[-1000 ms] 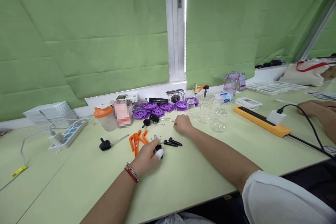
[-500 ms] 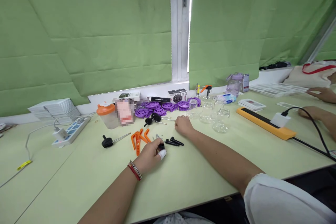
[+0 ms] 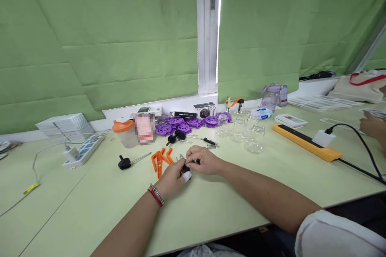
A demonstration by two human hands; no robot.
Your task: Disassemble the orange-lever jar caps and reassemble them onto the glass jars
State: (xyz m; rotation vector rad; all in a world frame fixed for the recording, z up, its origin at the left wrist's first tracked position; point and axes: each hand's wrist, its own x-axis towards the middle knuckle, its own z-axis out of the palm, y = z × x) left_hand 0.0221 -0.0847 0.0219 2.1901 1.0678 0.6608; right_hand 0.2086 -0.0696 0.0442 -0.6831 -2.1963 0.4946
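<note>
My left hand, its thumb wrapped in white, is closed around a small black part mostly hidden by the fingers. My right hand meets it there, fingertips pinched together at that part; what they hold is too small to make out. Under the right fingers a bit of a black rod shows. Just left of the hands lie orange plastic clamp pieces and small metal pins. Beyond the right hand are a black stick and thin coil springs.
Black-handled screwdrivers lie on the left and behind. Purple wheel-shaped parts, an orange-lidded cup and clear glass jars stand farther back. An orange power strip is on the right, near another person's hand.
My right hand has come back and left from beside the springs to join my left hand, uncovering the springs and a black stick. My left hand has stayed in place.
</note>
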